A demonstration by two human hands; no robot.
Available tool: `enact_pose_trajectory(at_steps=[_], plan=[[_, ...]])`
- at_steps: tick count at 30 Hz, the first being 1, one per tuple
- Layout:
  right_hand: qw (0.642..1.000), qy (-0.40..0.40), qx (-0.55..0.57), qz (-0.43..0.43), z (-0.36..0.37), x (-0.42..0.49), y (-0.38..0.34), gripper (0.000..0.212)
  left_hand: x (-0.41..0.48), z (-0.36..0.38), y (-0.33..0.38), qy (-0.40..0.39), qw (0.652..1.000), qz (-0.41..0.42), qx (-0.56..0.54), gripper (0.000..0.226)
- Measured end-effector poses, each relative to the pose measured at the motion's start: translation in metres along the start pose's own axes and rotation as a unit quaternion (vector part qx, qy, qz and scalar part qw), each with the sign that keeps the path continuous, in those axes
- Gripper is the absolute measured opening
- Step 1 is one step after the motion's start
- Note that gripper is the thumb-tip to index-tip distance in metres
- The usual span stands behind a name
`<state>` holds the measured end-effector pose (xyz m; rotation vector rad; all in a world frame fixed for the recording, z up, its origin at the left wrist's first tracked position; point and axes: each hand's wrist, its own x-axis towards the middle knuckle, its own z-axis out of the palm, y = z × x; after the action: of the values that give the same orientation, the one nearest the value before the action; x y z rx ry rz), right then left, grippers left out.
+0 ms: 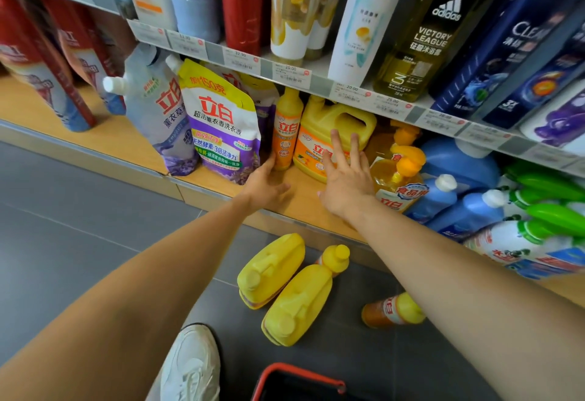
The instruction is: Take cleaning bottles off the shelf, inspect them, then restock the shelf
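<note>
Fingers (pixel 338 147) of the right hand (pixel 346 179) are straight and spread, laid against the front of the yellow detergent jug (pixel 335 122) on the bottom shelf (pixel 300 201); they grip nothing. The left hand (pixel 266 182) is also flat and empty, its fingertips (pixel 271 160) at the foot of the slim orange bottle (pixel 285 135), which stands just left of the jug. I judge the step to be taking the jug out. Its handle is just above the right fingers, so it is better to hook them there than to squeeze the smooth body, while the left fingers steady the slim bottle, which may tip easily. Below both wrists, two yellow jugs (pixel 269 271) and a small orange bottle (pixel 392 309) lie on the floor (pixel 95 210)
</note>
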<state>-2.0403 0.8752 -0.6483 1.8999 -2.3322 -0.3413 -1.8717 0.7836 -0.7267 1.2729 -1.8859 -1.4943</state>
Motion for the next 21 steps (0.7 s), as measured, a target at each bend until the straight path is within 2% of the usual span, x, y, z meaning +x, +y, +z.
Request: enact_pose_trajectory(at_steps=[2, 4, 6, 8, 10, 12, 14, 15, 21], plan=[[0.996, 0.03, 0.069, -0.048, -0.006, -0.014, 0.004, 0.08, -0.013, -0.004, 0.005, -0.023, 0.999, -0.021, 0.003, 0.072], [0.982, 0.054, 0.157, -0.089, -0.007, -0.035, 0.009, 0.065, -0.027, -0.01, 0.013, -0.026, 0.994, -0.014, 0.108, 0.049], [0.963, 0.028, 0.252, -0.094, 0.001, -0.058, 0.015, 0.049, -0.041, -0.016, 0.023, -0.067, 0.975, 0.013, 0.211, 0.027], [0.944, -0.034, 0.317, -0.08, 0.012, -0.079, 0.022, 0.045, -0.057, -0.016, 0.034, -0.149, 0.958, 0.011, 0.244, 0.017], [0.939, -0.111, 0.314, -0.087, 0.022, -0.094, 0.03, 0.049, -0.076, -0.009, 0.04, -0.208, 0.941, -0.017, 0.267, 0.025], [0.94, -0.164, 0.276, -0.115, 0.031, -0.104, 0.034, 0.047, -0.093, 0.0, 0.039, -0.225, 0.915, -0.037, 0.331, 0.047], [0.937, -0.167, 0.283, -0.118, 0.039, -0.112, 0.037, 0.036, -0.105, 0.011, 0.033, -0.21, 0.893, -0.041, 0.395, 0.066], [0.937, -0.158, 0.291, -0.11, 0.043, -0.114, 0.037, 0.033, -0.109, 0.015, 0.029, -0.2, 0.893, -0.043, 0.4, 0.068], [0.947, -0.123, 0.295, -0.039, 0.054, -0.123, 0.05, 0.034, -0.122, 0.012, 0.024, -0.145, 0.939, -0.089, 0.298, 0.043]])
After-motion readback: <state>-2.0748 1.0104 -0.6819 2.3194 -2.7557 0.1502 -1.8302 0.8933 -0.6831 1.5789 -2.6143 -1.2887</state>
